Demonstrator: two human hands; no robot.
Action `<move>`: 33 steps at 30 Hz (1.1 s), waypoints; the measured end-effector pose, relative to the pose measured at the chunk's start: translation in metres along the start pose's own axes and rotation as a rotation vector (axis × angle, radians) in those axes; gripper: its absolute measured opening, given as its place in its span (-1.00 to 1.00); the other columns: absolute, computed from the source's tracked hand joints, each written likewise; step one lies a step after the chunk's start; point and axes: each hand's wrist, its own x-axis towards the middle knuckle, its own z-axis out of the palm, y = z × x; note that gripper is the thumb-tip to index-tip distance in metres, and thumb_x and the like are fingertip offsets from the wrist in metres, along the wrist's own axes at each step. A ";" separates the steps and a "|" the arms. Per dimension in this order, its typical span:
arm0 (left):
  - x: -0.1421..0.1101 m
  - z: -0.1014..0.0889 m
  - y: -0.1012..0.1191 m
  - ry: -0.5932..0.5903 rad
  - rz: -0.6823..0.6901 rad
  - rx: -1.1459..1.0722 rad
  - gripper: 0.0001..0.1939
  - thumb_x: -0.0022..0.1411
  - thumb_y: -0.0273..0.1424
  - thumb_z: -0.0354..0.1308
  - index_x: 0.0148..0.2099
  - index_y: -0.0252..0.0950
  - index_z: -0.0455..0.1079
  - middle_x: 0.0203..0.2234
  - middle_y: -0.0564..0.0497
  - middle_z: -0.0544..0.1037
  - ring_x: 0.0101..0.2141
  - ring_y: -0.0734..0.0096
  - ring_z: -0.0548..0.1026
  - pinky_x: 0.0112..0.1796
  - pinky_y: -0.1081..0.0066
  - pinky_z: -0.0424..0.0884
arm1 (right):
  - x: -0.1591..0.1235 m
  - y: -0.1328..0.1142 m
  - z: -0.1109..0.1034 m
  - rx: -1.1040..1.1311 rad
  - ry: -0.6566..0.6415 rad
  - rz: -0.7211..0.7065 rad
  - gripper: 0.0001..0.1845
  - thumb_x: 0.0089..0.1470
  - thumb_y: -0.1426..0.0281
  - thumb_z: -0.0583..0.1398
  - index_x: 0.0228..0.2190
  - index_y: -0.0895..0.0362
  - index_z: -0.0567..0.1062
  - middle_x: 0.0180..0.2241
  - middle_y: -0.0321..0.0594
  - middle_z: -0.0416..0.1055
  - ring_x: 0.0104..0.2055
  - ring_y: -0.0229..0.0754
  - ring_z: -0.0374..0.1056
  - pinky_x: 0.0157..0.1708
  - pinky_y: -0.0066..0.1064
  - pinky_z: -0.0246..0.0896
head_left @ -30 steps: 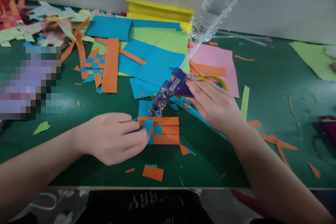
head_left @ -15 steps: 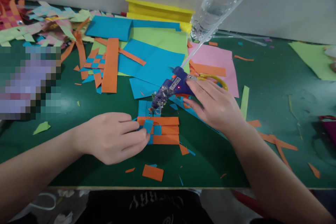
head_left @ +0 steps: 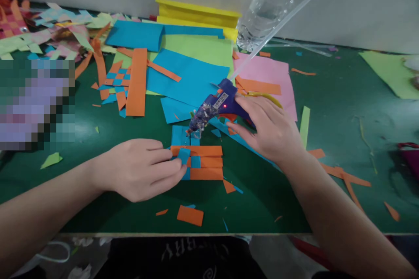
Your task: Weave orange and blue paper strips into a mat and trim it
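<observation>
A dark blue glue gun [head_left: 225,98] with a lit red light is in my right hand [head_left: 270,124], its fingers closed round the handle. A long clear glue stick [head_left: 262,43] sticks out of its back. The glue-crusted nozzle points down at the woven orange and blue paper strips [head_left: 209,162], a little above them; a thin thread seems to hang from it. My left hand [head_left: 147,169] pinches the end of a short blue paper strip [head_left: 184,157] at the left side of this weave. Its fingertips partly cover the weave's left edge.
Blue paper sheets [head_left: 186,78], a wide orange strip [head_left: 136,83] and a small woven piece [head_left: 118,77] lie behind. Yellow-handled scissors [head_left: 268,97] are beyond my right hand. A clear plastic bottle [head_left: 252,30] stands at the back. Scraps [head_left: 59,35] heap at the left.
The glue gun has lifted slightly from the weave, its nozzle drawing up and back, and the glue stick has tilted further right. My left hand stays almost still on the blue strip.
</observation>
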 end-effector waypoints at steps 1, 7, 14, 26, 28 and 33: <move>0.001 -0.001 -0.001 0.017 0.085 -0.013 -0.78 0.37 -0.38 0.02 -0.07 -0.13 0.49 -0.33 -0.01 0.57 -0.38 0.36 0.44 -0.30 0.33 0.39 | 0.000 0.001 0.001 0.004 0.003 0.015 -0.55 0.26 0.30 0.19 0.12 0.22 0.36 -0.01 0.05 0.53 0.05 0.06 0.48 -0.01 -0.13 0.46; 0.018 -0.014 -0.003 0.129 0.230 0.055 -0.71 0.33 -0.56 0.01 -0.04 -0.19 0.48 -0.33 -0.01 0.59 -0.41 0.37 0.46 -0.37 0.33 0.37 | -0.001 0.002 0.002 0.014 -0.032 0.171 -0.50 0.24 0.17 0.19 0.12 0.14 0.36 -0.02 0.01 0.53 0.04 0.09 0.48 -0.03 -0.08 0.45; 0.022 -0.013 -0.009 0.243 0.196 0.199 -0.68 0.35 -0.63 -0.08 -0.06 -0.27 0.46 -0.27 -0.02 0.65 -0.41 0.40 0.51 -0.41 0.36 0.38 | -0.002 0.001 0.000 0.032 -0.018 0.358 -0.46 0.17 0.16 0.25 0.10 0.16 0.36 -0.05 0.02 0.52 -0.03 0.12 0.49 -0.13 -0.09 0.46; 0.033 -0.014 -0.012 0.305 0.003 0.357 -0.83 0.34 -0.52 0.16 -0.04 -0.27 0.45 -0.22 0.02 0.65 -0.48 0.45 0.53 -0.52 0.42 0.36 | -0.004 0.003 0.001 0.017 -0.039 0.407 -0.41 0.16 0.15 0.25 0.13 0.15 0.32 -0.02 0.03 0.47 0.00 0.15 0.45 -0.11 -0.05 0.44; 0.034 -0.016 -0.011 0.317 -0.027 0.378 -0.87 0.34 -0.49 0.19 -0.07 -0.27 0.45 -0.22 0.02 0.65 -0.51 0.45 0.51 -0.54 0.42 0.35 | -0.004 0.003 0.001 0.034 -0.042 0.420 -0.41 0.15 0.16 0.26 0.13 0.13 0.32 -0.01 0.02 0.47 0.01 0.15 0.45 -0.10 -0.04 0.43; 0.033 -0.016 -0.010 0.311 -0.073 0.413 -0.96 0.33 -0.44 0.21 -0.19 -0.29 0.47 -0.28 0.00 0.65 -0.54 0.44 0.50 -0.56 0.42 0.32 | -0.004 0.004 0.002 0.032 -0.041 0.458 -0.41 0.15 0.14 0.25 0.14 0.09 0.31 0.03 0.01 0.46 0.07 0.16 0.41 -0.07 -0.05 0.43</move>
